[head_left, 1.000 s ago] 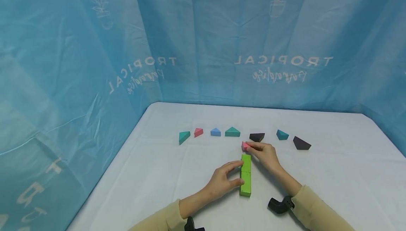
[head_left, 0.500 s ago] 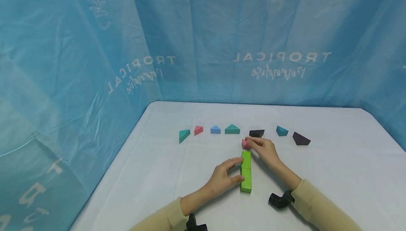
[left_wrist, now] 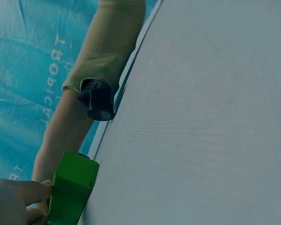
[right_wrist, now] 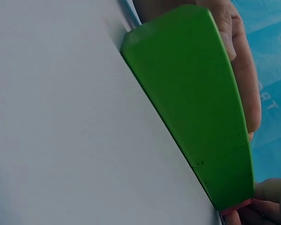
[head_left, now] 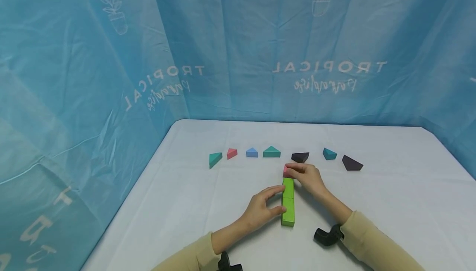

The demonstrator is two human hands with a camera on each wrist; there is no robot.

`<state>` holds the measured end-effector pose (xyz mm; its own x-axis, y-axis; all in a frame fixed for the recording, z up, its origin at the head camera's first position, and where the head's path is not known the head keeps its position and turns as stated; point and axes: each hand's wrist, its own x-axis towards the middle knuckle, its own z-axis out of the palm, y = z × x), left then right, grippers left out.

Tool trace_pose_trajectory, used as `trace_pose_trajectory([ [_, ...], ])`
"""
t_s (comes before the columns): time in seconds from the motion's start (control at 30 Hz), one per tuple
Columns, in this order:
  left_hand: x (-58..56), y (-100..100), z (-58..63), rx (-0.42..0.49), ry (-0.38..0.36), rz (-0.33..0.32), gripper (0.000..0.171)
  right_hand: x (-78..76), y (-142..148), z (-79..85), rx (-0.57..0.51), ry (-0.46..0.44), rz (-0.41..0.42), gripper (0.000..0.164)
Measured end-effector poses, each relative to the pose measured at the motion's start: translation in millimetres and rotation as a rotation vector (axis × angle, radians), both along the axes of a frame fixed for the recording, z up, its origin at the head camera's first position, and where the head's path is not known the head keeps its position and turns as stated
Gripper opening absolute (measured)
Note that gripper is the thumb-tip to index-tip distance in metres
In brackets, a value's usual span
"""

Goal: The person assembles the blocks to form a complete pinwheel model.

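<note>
Two bright green blocks lie end to end on the white table, a far one (head_left: pixel 288 188) and a near one (head_left: pixel 288 212). My left hand (head_left: pixel 258 211) rests against their left side, index fingertip on the far block and thumb on the near one. Beyond them, my right hand (head_left: pixel 309 178) pinches a small pink block (head_left: pixel 285 172) right at the far end of the green row. Much of the pink block is hidden by the fingers. In the right wrist view a pink edge (right_wrist: pixel 237 206) meets the end of the green row (right_wrist: pixel 187 93).
Across the back stand a green triangle (head_left: pixel 215 160), a pink block (head_left: pixel 232 153), a blue triangle (head_left: pixel 251 153), another green triangle (head_left: pixel 271 152), a dark block (head_left: pixel 299 157), a teal block (head_left: pixel 329 154) and a dark block (head_left: pixel 351 163). A blue curtain (head_left: pixel 238 56) surrounds the table.
My right hand has brought the pink block slightly nearer, closing the gap to the far green block. The left hand stays in place against the green blocks. The head view has tilted slightly.
</note>
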<state>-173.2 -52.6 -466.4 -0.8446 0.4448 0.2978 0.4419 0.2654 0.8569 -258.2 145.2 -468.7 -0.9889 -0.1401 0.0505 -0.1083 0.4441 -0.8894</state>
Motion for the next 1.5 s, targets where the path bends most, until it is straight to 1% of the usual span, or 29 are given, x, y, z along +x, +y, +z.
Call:
trace_pose_trajectory([
  [0.03, -2.1, -0.3, -4.5, -0.006, 0.011, -0.002, 0.052, 0.8, -0.6, 0.2, -0.005, -0.003, 0.0, 0.032],
  [0.07, -2.9, -0.6, -6.2, -0.002, 0.01, -0.007, 0.052, 1.6, -1.1, 0.3, -0.005, -0.005, 0.003, 0.032],
  [0.17, -4.5, -0.7, -8.0, 0.002, 0.005, -0.013, 0.053, 3.9, -2.1, 0.7, -0.003, -0.006, 0.007, 0.031],
  [0.67, -3.1, 0.6, -6.3, -0.003, -0.03, -0.002, 0.054, 11.0, -1.4, 1.9, -0.016, -0.015, 0.029, 0.028],
  [1.03, -3.9, 0.1, -7.7, -0.001, -0.025, -0.003, 0.053, 14.0, -1.2, 3.8, -0.016, -0.036, 0.033, 0.029],
  [1.23, -3.0, -0.1, -6.9, -0.009, -0.02, 0.0, 0.054, 15.9, -0.8, 4.2, -0.033, -0.043, 0.036, 0.029],
  [1.4, -3.1, 0.4, -6.7, -0.014, -0.036, 0.012, 0.054, 15.3, 2.7, 9.7, -0.045, -0.056, 0.043, 0.031],
  [1.5, -2.4, 1.0, -7.0, -0.003, -0.041, 0.015, 0.054, 10.9, 11.1, 18.0, -0.085, -0.058, 0.056, 0.036],
])
